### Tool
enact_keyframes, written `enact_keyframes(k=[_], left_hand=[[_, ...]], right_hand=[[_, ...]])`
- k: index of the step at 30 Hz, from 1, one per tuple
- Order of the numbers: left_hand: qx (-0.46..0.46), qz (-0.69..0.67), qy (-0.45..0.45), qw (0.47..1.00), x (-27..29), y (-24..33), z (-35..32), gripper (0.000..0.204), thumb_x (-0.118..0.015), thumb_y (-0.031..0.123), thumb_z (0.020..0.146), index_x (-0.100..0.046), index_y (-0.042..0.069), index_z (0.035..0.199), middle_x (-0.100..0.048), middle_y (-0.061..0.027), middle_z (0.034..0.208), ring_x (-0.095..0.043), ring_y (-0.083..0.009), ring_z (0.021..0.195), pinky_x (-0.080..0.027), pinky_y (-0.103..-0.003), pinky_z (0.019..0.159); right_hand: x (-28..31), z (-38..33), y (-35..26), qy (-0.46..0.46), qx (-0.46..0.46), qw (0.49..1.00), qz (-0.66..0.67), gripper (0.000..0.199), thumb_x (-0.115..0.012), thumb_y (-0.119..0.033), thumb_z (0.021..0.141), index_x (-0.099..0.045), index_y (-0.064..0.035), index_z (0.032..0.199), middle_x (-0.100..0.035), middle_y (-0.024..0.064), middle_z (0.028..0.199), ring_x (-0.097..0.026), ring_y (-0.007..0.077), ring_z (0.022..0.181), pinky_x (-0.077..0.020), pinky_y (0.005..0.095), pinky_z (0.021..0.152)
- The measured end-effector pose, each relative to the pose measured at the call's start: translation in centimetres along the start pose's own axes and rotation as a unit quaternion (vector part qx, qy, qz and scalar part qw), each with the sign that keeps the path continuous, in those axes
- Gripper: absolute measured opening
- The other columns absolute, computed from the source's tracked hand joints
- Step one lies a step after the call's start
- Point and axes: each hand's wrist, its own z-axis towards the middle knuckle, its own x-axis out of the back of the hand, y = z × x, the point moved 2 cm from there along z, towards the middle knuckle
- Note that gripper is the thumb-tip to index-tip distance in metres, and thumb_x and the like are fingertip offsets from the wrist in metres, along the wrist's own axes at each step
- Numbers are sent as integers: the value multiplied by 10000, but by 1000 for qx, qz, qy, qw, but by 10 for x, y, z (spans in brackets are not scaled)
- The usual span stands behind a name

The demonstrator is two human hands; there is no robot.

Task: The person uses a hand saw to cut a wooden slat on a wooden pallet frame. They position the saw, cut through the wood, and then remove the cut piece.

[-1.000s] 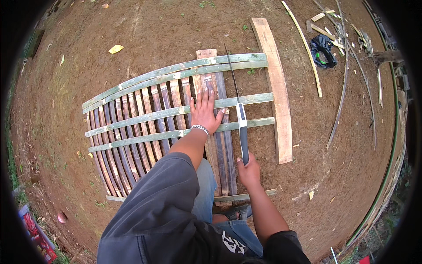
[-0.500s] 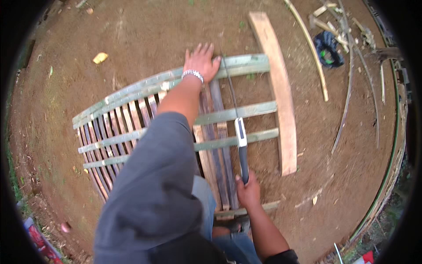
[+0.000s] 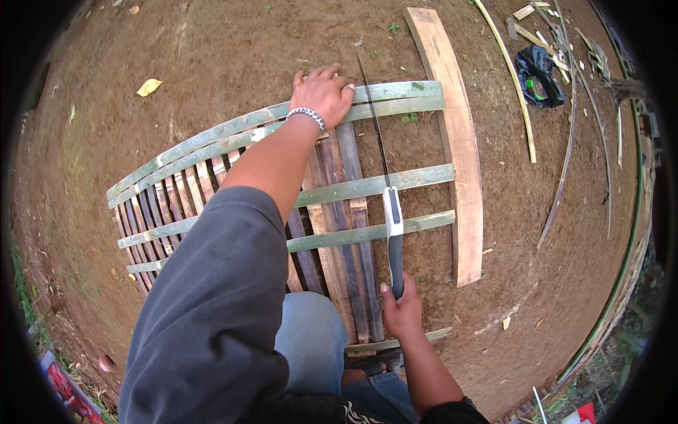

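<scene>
My right hand [image 3: 402, 305] is wrapped round the dark grip of a handsaw [image 3: 393, 212] with a white collar. Its narrow dark blade points away from me, crossing the free ends of the green bamboo slats [image 3: 406, 90] right of the frame. At the far side, my left hand [image 3: 321, 95], a metal bracelet on its wrist, bears down on the two outermost slats, fingers bent over their far edge and thumb toward the blade. Under the long slats run dark and pale wooden crosspieces [image 3: 339, 237]. My left sleeve hides part of this slatted frame.
A thick curved plank [image 3: 462, 177] lies by the slat ends at the right. Beyond it on the brown soil are a long pale strip [image 3: 510, 78], thin dark strips [image 3: 565, 155], a black plastic bag [image 3: 538, 74] and wood scraps [image 3: 530, 32]. My jeans-clad knee [image 3: 311, 325] is against the frame.
The left hand's fingers, spread out before, are now closer together and bent over the slats. The saw has shifted slightly toward me with my right hand. My view has moved a little.
</scene>
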Motion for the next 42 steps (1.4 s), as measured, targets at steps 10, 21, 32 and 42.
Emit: enact_keyframes(k=[10,21,32,42], left_hand=[[20,-54,17,998,-3,-4,-1,493,-369,422,1010,-701,155,1260,-480,-52,1558,-424,-271,1439,-236,-546,1207],[21,-95,46,994,-6,-9,0,486,-346,373,994,-704,155,1240,-530,-85,1511,-457,-235,1423,-257,-543,1207],[31,-43,32,998,-3,0,0,480,-486,484,954,-729,149,1198,-562,-51,1481,-469,-241,1399,-249,-506,1208],[42,4,6,999,4,7,-1,541,-512,556,932,-735,148,1208,-568,-51,1465,-474,-250,1388,-273,-508,1195]], right_hand=[[8,-1,17,-10,64,998,-13,510,-668,-215,947,-505,-49,1400,-666,236,1147,-670,430,1050,-528,459,885],[4,3,15,-13,44,999,21,539,-667,-222,955,-497,-38,1432,-663,243,1205,-670,409,1111,-524,433,929],[0,3,17,-13,51,998,45,542,-655,-207,968,-484,-52,1457,-654,249,1249,-661,379,1161,-510,418,965],[-5,0,39,27,102,994,41,514,-465,-347,1062,-459,-56,1486,-598,213,1153,-589,347,1021,-487,410,878]])
